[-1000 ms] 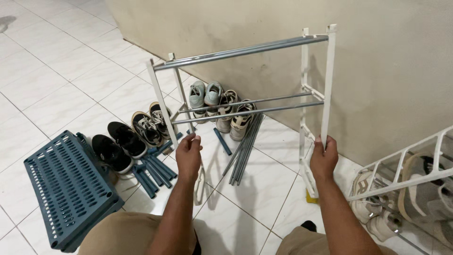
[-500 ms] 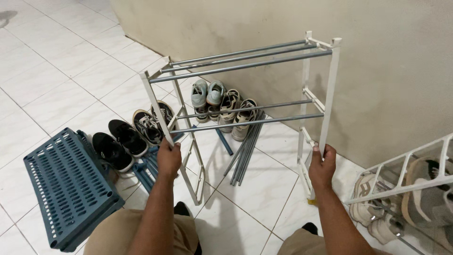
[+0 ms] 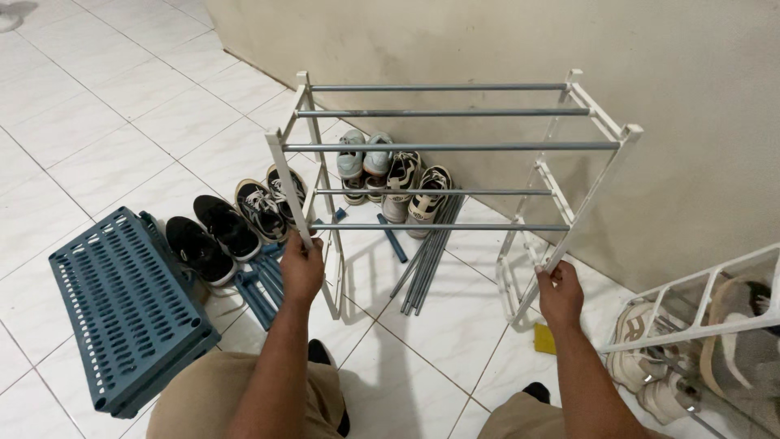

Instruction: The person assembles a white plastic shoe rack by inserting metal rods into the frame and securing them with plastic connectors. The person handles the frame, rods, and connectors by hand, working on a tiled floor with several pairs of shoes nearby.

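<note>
A white-framed shoe rack [image 3: 455, 146] with grey metal rods stands on the tiled floor in front of me, near a beige wall. My left hand [image 3: 302, 267] grips the rack's near left upright. My right hand [image 3: 561, 291] grips the near right upright low down. The rack leans with its top away from me, toward the wall. Behind and under it, two pairs of light sneakers [image 3: 390, 172] sit against the wall.
A blue slotted plastic shelf [image 3: 122, 313] lies at the left. Black sneakers [image 3: 213, 237] and blue tubes [image 3: 262, 286] lie beside it. Loose grey rods [image 3: 429, 254] rest on the floor under the rack. Another white rack with shoes [image 3: 707, 333] stands at the right. A small yellow piece [image 3: 545, 339] lies near my right hand.
My left hand closed onto the left upright, and the rack has tilted and swung so its top rods now lie farther from me. My right hand slid lower.
</note>
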